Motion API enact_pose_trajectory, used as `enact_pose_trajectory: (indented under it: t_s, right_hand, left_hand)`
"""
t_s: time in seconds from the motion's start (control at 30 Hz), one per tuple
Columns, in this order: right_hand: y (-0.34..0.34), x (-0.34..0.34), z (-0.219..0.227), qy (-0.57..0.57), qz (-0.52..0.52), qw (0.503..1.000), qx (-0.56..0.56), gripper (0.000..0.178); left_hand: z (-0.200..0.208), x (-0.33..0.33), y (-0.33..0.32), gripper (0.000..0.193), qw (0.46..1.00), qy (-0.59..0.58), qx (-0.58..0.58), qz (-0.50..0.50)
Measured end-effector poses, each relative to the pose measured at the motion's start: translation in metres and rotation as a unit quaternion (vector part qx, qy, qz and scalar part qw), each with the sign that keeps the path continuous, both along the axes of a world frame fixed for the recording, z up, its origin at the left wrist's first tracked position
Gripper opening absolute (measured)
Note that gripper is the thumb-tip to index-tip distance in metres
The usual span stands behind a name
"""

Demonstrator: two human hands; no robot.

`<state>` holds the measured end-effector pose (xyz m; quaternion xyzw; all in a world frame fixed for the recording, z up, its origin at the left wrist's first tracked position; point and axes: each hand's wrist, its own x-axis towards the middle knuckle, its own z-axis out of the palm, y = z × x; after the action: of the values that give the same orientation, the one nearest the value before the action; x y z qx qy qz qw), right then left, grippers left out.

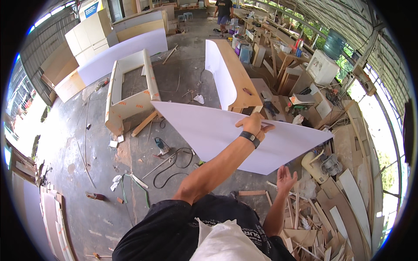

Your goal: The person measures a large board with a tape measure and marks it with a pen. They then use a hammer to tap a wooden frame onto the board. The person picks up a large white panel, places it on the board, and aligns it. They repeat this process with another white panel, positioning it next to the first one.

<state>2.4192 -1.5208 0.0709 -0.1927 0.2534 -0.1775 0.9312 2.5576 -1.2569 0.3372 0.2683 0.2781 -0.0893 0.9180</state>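
Observation:
A large flat white panel (204, 130) hangs tilted in front of me, its long upper edge running from left to right. My left hand (254, 125), with a dark band on its wrist, grips that upper edge near the middle. Just below the panel's lower right corner area, my right hand (286, 177) is open with its fingers apart, holding nothing. Close beyond the panel stands a curved wooden counter piece (233, 71) with a white inner face. What lies directly behind the panel is hidden.
A wooden frame cabinet (130, 93) stands on the left, near a long curved white panel (122, 56). A power tool (161, 146) and its black cable (174, 167) lie on the floor. Wood offcuts (318, 217) pile up at right. A person (224, 15) stands far back.

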Motion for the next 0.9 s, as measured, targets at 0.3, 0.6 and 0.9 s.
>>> enact_pose_trajectory:
  t_s: [0.3, 0.6, 0.9]
  right_hand:
    - [-0.054, 0.011, -0.096, 0.135, 0.030, 0.990, 0.026, 0.067]
    - [-0.080, -0.037, -0.166, 0.326, -0.043, 0.944, 0.000, 0.063]
    - [-0.087, 0.031, -0.192, 0.419, 0.051, 0.887, -0.184, 0.043]
  left_hand:
    - [-0.068, 0.177, -0.093, 0.048, 0.987, 0.108, -0.050, 0.112]
    - [-0.108, 0.296, -0.146, 0.043, 0.995, 0.037, -0.085, 0.047]
    - [-0.154, 0.483, -0.167, 0.070, 0.973, 0.084, 0.185, -0.105]
